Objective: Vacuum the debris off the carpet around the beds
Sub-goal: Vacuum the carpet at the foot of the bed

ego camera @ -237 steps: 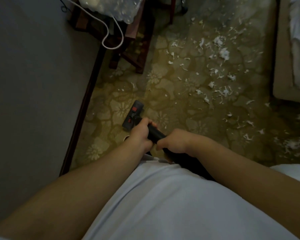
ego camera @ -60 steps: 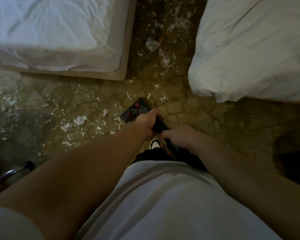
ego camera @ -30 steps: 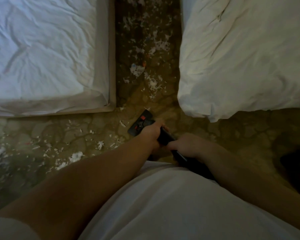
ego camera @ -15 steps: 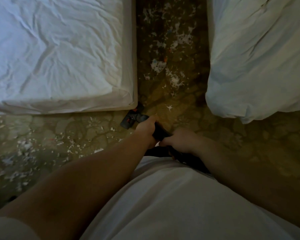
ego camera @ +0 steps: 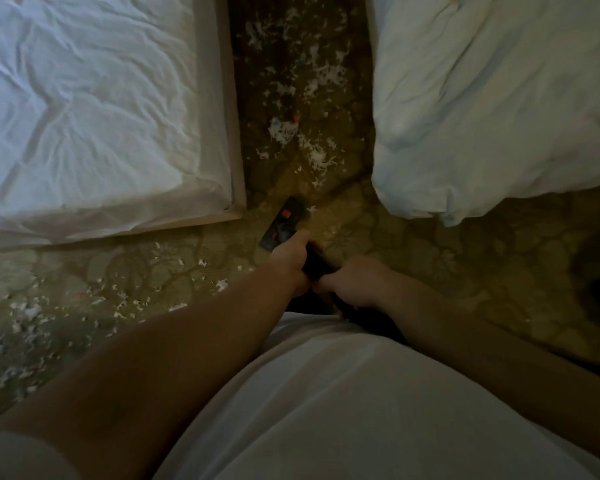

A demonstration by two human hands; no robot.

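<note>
I hold a black vacuum wand (ego camera: 314, 263) with both hands. My left hand (ego camera: 290, 259) grips it further down, my right hand (ego camera: 352, 284) grips it closer to my body. The black floor nozzle (ego camera: 284, 221) with red pedals sits on the patterned carpet (ego camera: 413, 271) at the mouth of the gap between the two beds, near the left bed's corner. White paper shreds (ego camera: 298, 133) litter the carpet strip between the beds. More shreds (ego camera: 84, 306) lie scattered at the lower left.
The left bed (ego camera: 84, 105) with a wrinkled white sheet and beige base fills the upper left. The right bed (ego camera: 492, 98) with a hanging white duvet fills the upper right. The gap between them is narrow. My white shirt covers the lower view.
The nozzle has moved from the shred-strewn carpet on the left to the entrance of the gap between the beds. Both hands keep their grip on the wand.
</note>
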